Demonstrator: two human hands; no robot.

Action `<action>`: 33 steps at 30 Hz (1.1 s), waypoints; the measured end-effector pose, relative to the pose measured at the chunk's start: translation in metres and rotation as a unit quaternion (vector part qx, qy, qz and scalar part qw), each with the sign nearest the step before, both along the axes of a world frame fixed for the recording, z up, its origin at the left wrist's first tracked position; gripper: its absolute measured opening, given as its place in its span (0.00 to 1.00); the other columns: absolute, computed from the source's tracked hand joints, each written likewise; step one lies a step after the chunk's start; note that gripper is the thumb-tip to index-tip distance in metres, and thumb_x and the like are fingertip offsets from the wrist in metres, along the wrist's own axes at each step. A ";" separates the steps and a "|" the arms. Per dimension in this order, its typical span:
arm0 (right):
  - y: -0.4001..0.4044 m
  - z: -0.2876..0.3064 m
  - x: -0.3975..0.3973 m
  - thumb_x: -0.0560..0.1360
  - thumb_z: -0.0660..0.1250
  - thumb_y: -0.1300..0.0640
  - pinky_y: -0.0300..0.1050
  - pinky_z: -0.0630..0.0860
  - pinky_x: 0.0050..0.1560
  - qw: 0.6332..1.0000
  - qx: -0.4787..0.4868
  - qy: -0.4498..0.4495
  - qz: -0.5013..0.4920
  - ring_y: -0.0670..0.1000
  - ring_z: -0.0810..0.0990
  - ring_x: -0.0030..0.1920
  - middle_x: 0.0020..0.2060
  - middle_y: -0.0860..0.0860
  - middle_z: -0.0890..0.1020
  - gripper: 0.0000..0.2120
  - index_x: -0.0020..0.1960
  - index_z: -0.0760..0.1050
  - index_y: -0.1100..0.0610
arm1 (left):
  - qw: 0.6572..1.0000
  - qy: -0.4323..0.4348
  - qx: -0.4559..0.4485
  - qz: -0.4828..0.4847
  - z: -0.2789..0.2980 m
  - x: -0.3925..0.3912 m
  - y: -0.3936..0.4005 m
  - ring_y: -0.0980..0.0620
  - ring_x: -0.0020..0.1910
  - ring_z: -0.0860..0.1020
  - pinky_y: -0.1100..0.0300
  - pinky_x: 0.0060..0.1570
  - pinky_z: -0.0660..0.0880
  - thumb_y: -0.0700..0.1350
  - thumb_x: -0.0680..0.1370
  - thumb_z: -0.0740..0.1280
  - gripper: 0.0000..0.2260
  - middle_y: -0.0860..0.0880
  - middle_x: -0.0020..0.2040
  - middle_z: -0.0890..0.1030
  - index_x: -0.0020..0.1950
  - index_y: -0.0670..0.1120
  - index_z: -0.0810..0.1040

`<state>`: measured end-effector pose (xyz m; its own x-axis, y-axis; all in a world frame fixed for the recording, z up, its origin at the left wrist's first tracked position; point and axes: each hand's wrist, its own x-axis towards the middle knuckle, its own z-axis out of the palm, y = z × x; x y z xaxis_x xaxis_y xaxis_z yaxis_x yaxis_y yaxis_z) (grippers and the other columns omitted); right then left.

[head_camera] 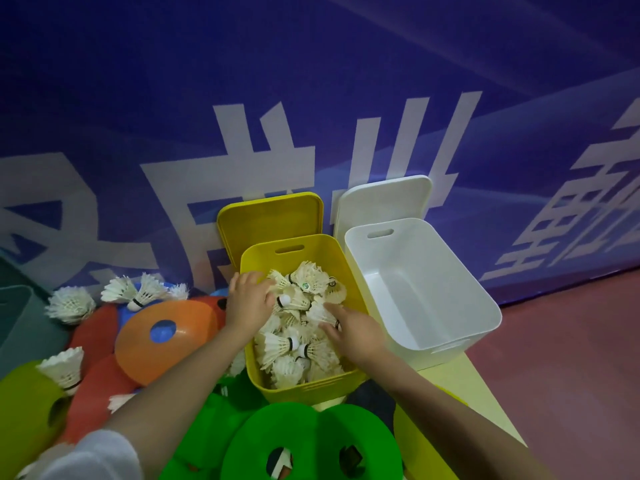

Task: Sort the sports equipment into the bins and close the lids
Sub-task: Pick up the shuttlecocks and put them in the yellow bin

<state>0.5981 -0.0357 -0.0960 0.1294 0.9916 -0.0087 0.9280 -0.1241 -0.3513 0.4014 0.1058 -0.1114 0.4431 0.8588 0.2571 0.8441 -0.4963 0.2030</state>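
A yellow bin in the middle holds a heap of white feather shuttlecocks. My left hand reaches over the bin's left rim with fingers spread on the heap. My right hand lies flat on the shuttlecocks at the bin's right side. Neither hand grips anything that I can see. A white bin stands to the right with nothing in it. The yellow lid and the white lid lean upright against the blue wall behind their bins. Loose shuttlecocks lie at the left.
Flat marker cones lie around: orange, red, green, yellow-green. A grey-green bin sits at the far left. A blue banner wall closes the back. Red floor lies to the right.
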 end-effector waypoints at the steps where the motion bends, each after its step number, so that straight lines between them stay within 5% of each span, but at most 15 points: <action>1: 0.002 0.001 0.001 0.80 0.55 0.41 0.47 0.74 0.49 0.999 0.009 0.031 0.001 0.54 0.79 0.54 0.59 0.52 0.77 0.24 0.74 0.62 0.48 | 0.997 -0.076 0.005 0.030 0.001 -0.001 -0.001 0.42 0.64 0.71 0.43 0.67 0.64 0.41 0.77 0.64 0.14 0.44 0.63 0.76 0.62 0.46 0.79; 4: 0.013 0.004 0.002 0.81 0.57 0.48 0.48 0.73 0.57 0.991 0.055 0.121 0.024 0.55 0.77 0.58 0.64 0.54 0.75 0.23 0.75 0.61 0.50 | 0.963 -0.223 -0.097 0.119 0.002 -0.008 -0.005 0.42 0.70 0.64 0.46 0.68 0.66 0.40 0.81 0.58 0.20 0.41 0.72 0.66 0.73 0.44 0.67; 6: 0.027 0.002 -0.002 0.81 0.57 0.51 0.47 0.72 0.60 0.986 0.059 0.151 0.043 0.54 0.75 0.61 0.67 0.53 0.74 0.23 0.75 0.61 0.51 | 0.937 -0.258 -0.175 0.155 0.002 -0.010 -0.007 0.42 0.65 0.71 0.49 0.60 0.72 0.42 0.82 0.55 0.22 0.40 0.71 0.67 0.77 0.46 0.58; 7: 0.036 0.000 -0.006 0.81 0.58 0.51 0.46 0.71 0.61 0.985 0.054 0.159 0.047 0.53 0.74 0.63 0.68 0.53 0.73 0.23 0.75 0.61 0.51 | 0.931 -0.262 -0.200 0.159 0.004 -0.011 -0.010 0.43 0.54 0.77 0.51 0.49 0.75 0.42 0.83 0.54 0.23 0.39 0.65 0.73 0.78 0.48 0.56; 9: 0.053 -0.007 -0.013 0.80 0.60 0.51 0.48 0.71 0.62 0.986 0.042 0.152 0.048 0.53 0.72 0.65 0.66 0.52 0.75 0.23 0.75 0.63 0.50 | 0.928 -0.260 -0.224 0.148 0.005 -0.010 -0.020 0.49 0.29 0.73 0.56 0.30 0.67 0.44 0.83 0.53 0.22 0.42 0.40 0.77 0.78 0.51 0.55; 11: 0.065 -0.017 -0.016 0.80 0.61 0.52 0.49 0.73 0.57 0.993 0.023 0.099 0.055 0.54 0.73 0.62 0.59 0.52 0.78 0.21 0.73 0.66 0.47 | 0.923 -0.272 -0.229 0.145 0.003 -0.012 -0.031 0.52 0.23 0.66 0.58 0.25 0.61 0.44 0.83 0.53 0.22 0.49 0.28 0.70 0.78 0.53 0.55; 14: 0.071 -0.032 -0.012 0.80 0.59 0.52 0.49 0.71 0.58 0.997 -0.002 0.038 0.062 0.53 0.71 0.62 0.58 0.51 0.79 0.18 0.69 0.71 0.47 | 0.909 -0.302 -0.240 0.155 0.004 -0.019 -0.041 0.54 0.22 0.62 0.61 0.22 0.59 0.43 0.83 0.53 0.22 0.50 0.27 0.66 0.77 0.55 0.56; 23: 0.049 -0.012 -0.013 0.79 0.62 0.47 0.48 0.68 0.63 0.991 0.033 0.131 0.023 0.52 0.65 0.70 0.65 0.51 0.73 0.20 0.70 0.70 0.51 | 0.899 -0.319 -0.256 0.154 0.005 -0.019 -0.040 0.55 0.22 0.63 0.60 0.22 0.59 0.46 0.84 0.52 0.21 0.50 0.28 0.69 0.77 0.55 0.55; 26: 0.035 0.006 -0.027 0.79 0.63 0.47 0.49 0.69 0.62 0.983 0.088 0.158 0.016 0.51 0.67 0.68 0.63 0.51 0.75 0.20 0.69 0.71 0.52 | 0.897 -0.336 -0.263 0.116 0.015 -0.032 -0.045 0.55 0.25 0.66 0.63 0.23 0.61 0.48 0.84 0.52 0.21 0.48 0.37 0.76 0.77 0.51 0.57; 28: 0.027 0.020 -0.046 0.78 0.64 0.48 0.49 0.72 0.60 0.975 0.127 0.180 0.021 0.50 0.71 0.64 0.61 0.49 0.77 0.19 0.67 0.72 0.51 | 0.890 -0.355 -0.262 0.114 0.021 -0.051 -0.050 0.51 0.33 0.75 0.61 0.29 0.69 0.48 0.84 0.53 0.20 0.45 0.49 0.80 0.76 0.50 0.60; 31: 0.020 0.035 -0.087 0.78 0.64 0.50 0.47 0.77 0.53 0.957 0.164 0.233 0.056 0.45 0.76 0.56 0.56 0.48 0.78 0.16 0.65 0.74 0.51 | 0.893 -0.355 -0.250 0.118 0.022 -0.096 -0.057 0.46 0.56 0.77 0.51 0.55 0.75 0.47 0.83 0.55 0.18 0.45 0.63 0.76 0.74 0.51 0.64; 33: 0.017 0.039 -0.118 0.78 0.64 0.51 0.43 0.77 0.50 0.948 0.168 0.254 0.096 0.44 0.76 0.53 0.55 0.48 0.78 0.16 0.64 0.75 0.52 | 0.904 -0.334 -0.236 0.122 0.021 -0.130 -0.063 0.49 0.56 0.77 0.50 0.56 0.74 0.45 0.82 0.57 0.17 0.47 0.64 0.75 0.72 0.50 0.67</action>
